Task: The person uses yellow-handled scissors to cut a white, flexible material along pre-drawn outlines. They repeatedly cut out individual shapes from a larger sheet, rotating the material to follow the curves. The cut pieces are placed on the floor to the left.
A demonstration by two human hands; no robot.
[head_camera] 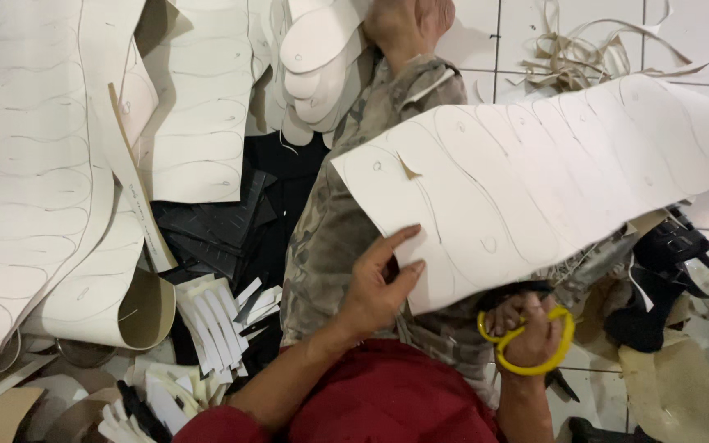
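— Pinching is the word for the left hand (pixel 375 287): thumb on top, fingers underneath, nipped onto the lower left edge of one white sheet (pixel 535 180) marked with traced sole outlines.

— And the right hand (pixel 531 332)?

— Closed through the loops of one pair of yellow-handled scissors (pixel 527 344), fingers curled tight. The blades run up under the sheet, so I cannot tell how far they are parted.

— Where does the sheet sit from those grips?

— It fans out from the left hand toward 2 o'clock, and it lies at 12 o'clock from the right hand, covering the scissor tips. It rests over a camouflage trouser leg (pixel 330 221).

— How many hands altogether?

— Two, both from red sleeves (pixel 387 402). One bare foot (pixel 408 20) shows at 12 o'clock.

— Farther out?

— At 9 to 10 o'clock lie more traced sheets (pixel 43 180), at least three, curling at the ends. A stack of cut white insoles (pixel 317 49) sits at 11 o'clock beside the foot. White offcut strips (pixel 215 316) pile at 8 o'clock, dark ribbed sheets (pixel 207 230) just above them. A tangle of trimmings (pixel 584 53) lies at 1 o'clock on the tile floor (pixel 699 25), and black straps (pixel 674 271) at 3 o'clock.
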